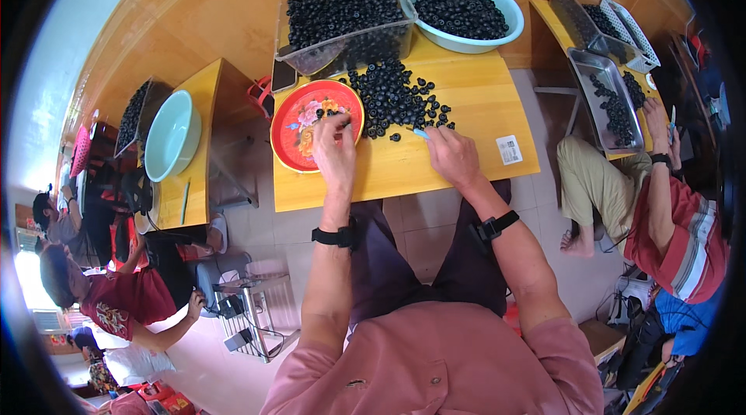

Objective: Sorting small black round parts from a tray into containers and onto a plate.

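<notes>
My left hand (336,149) is over a red round tray (286,137) with a flower pattern. Its fingers are bent together, and what they hold, if anything, is hidden. A few small black parts lie by its fingertips on the tray. My right hand (454,155) is closed around a thin light-blue handled tool (420,134), whose tip points left and is too small to make out. Just beyond both hands, a loose pile of small round black parts (392,96) spreads over the yellow table (466,96). Each wrist wears a black band.
Behind the pile stand a clear bin (353,48) and a pale blue basin (505,7), both full of black parts. A phone (284,76) lies by the bin. At right, a co-worker sits by a metal tray (594,104); at left, an aqua basin (172,135) stands on another table.
</notes>
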Demonstrator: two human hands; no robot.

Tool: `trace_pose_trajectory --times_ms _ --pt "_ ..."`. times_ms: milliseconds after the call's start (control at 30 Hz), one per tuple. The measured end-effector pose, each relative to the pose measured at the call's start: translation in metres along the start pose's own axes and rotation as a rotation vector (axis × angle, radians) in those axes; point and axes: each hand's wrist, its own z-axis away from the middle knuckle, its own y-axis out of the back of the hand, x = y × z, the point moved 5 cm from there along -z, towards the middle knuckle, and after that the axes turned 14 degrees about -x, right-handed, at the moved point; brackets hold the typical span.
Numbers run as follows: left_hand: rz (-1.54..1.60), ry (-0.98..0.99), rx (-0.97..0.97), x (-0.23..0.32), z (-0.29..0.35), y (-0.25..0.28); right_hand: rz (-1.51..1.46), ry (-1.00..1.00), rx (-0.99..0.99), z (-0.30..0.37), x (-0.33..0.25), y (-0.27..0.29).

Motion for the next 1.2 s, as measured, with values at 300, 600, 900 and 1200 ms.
trace_pose_trajectory --times_ms 300,600,900,1200 --pt "-0.091 -0.243 -0.357 0.034 0.017 -0.058 0.004 -0.019 -0.013 0.000 0.003 0.000" --pt "-0.077 -0.158 -0.365 0.034 0.020 -0.071 -0.006 -0.034 -0.019 0.002 0.007 -0.003" --pt "0.256 0.171 -0.235 0.017 0.033 -0.073 -0.007 -0.018 -0.019 0.001 0.005 -0.002" --pt "0.257 0.219 -0.238 0.016 0.038 -0.081 0.015 0.005 -0.016 0.002 0.002 -0.001"
